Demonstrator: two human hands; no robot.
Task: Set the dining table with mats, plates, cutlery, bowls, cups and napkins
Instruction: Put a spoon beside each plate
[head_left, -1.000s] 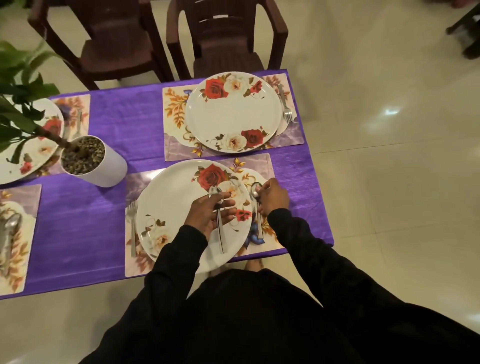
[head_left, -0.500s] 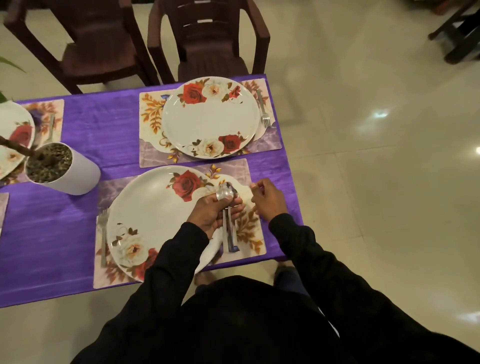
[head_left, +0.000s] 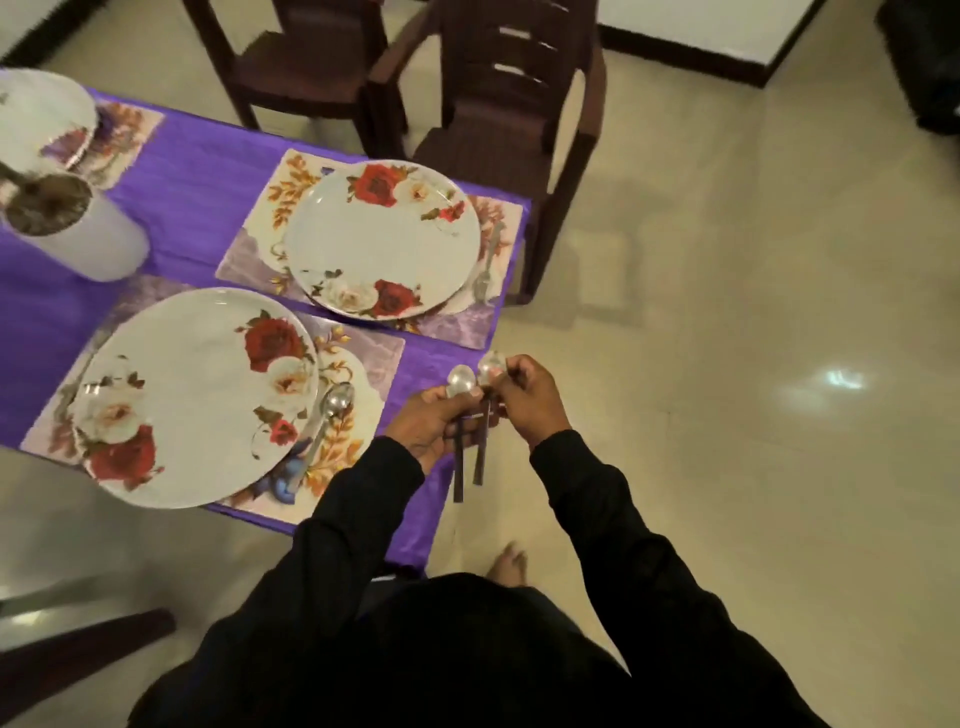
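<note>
Two rose-patterned plates sit on floral mats on the purple tablecloth (head_left: 197, 171). The near plate (head_left: 192, 395) has a spoon (head_left: 327, 421) lying on the mat (head_left: 363, 364) to its right. The far plate (head_left: 382, 239) has a fork (head_left: 488, 265) on its right. My left hand (head_left: 431, 421) grips two spoons (head_left: 467, 415) by the table's right corner, bowls up, handles hanging down. My right hand (head_left: 524, 400) pinches the neck of the right-hand spoon.
A white pot with pebbles (head_left: 72, 228) stands at the left, and a third plate (head_left: 41, 114) lies behind it. Two dark chairs (head_left: 498, 114) stand beyond the table. Shiny tiled floor (head_left: 753, 364) lies to the right. My bare foot (head_left: 511, 564) shows below the table corner.
One spoon now lies on the near mat. Both hands have lifted off the mat and moved right to the table corner with the remaining spoons. The view has swung right.
</note>
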